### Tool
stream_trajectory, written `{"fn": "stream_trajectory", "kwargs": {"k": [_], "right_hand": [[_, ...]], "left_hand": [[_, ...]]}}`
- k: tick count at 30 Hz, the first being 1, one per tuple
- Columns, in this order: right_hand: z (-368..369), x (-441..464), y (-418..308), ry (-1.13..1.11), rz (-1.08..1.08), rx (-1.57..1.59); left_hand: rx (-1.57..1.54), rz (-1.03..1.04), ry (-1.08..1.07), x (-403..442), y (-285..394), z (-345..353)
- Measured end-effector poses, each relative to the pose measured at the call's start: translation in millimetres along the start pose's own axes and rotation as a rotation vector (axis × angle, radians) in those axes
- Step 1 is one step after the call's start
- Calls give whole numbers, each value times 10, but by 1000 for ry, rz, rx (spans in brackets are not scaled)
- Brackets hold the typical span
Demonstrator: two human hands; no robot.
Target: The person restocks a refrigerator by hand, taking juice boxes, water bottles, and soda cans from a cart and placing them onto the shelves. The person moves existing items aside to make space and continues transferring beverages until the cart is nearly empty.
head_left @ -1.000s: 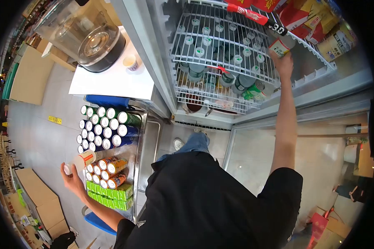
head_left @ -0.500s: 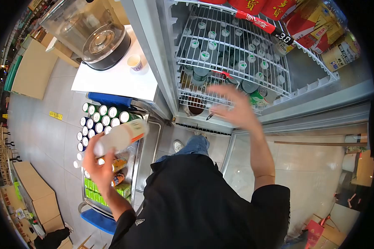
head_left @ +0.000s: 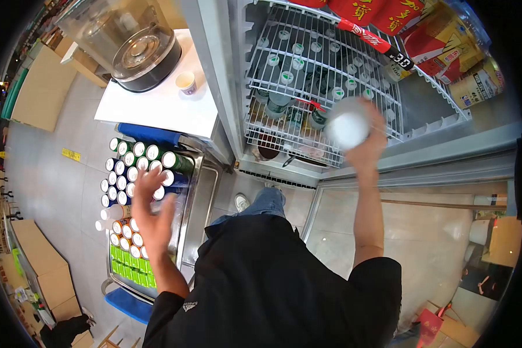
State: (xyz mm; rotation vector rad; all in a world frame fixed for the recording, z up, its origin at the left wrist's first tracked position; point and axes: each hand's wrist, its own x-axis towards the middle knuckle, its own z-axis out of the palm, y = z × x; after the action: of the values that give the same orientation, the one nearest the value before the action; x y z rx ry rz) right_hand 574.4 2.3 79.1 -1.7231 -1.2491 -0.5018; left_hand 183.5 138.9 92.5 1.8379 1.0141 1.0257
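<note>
My right hand [head_left: 372, 139] grips a whitish bottle [head_left: 349, 129] in front of the fridge's wire shelf [head_left: 325, 93]. Its round white end faces me, and motion blurs it. Over the cart [head_left: 190, 223], my left hand [head_left: 152, 214] is open with the fingers spread, holding nothing. Beneath it stand rows of drink cans [head_left: 130, 174] with white tops, orange cans [head_left: 124, 239] and green cartons [head_left: 132, 267]. Another whitish bottle [head_left: 117, 212] lies among them. Clear bottles with white-and-green caps [head_left: 286, 78] fill the shelf beyond my right hand.
The open fridge door [head_left: 412, 194] spans my right side. To the left, a white counter [head_left: 156, 107] carries a paper cup [head_left: 186, 83] and a clear dispenser [head_left: 139, 55]. Red cans [head_left: 359, 7] stand on the upper shelf. Cardboard boxes [head_left: 43, 264] rest on the floor.
The whitish bottle has passed from my left hand to my right, which now has it at the fridge shelf. My left hand has emptied and opened over the cart.
</note>
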Motion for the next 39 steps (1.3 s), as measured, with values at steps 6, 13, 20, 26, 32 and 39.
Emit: {"fn": "stream_trajectory", "kwargs": {"k": [6,13,20,26,32,39], "right_hand": [[-245,391,974,298,347,-475],[-306,474,1955,204,526,-492],[-399,550,2532,216,549,-175],[-570,438,2699,171,220,-390],[-417,48,1860,211,210,-367],[-256,300,1768,-24,367,-411]], "left_hand": [[105,-233,360,-229,-1083,-981],[410,-361,608,-533,-2105,-1664],[876,-355,710,-479,-2618,-1890],[1106,-582,457,-488,-2966,-2179],[1285,-571,312,-404,-3035,-2206],[1372,-699,151,-269,-2956,-2205]]}}
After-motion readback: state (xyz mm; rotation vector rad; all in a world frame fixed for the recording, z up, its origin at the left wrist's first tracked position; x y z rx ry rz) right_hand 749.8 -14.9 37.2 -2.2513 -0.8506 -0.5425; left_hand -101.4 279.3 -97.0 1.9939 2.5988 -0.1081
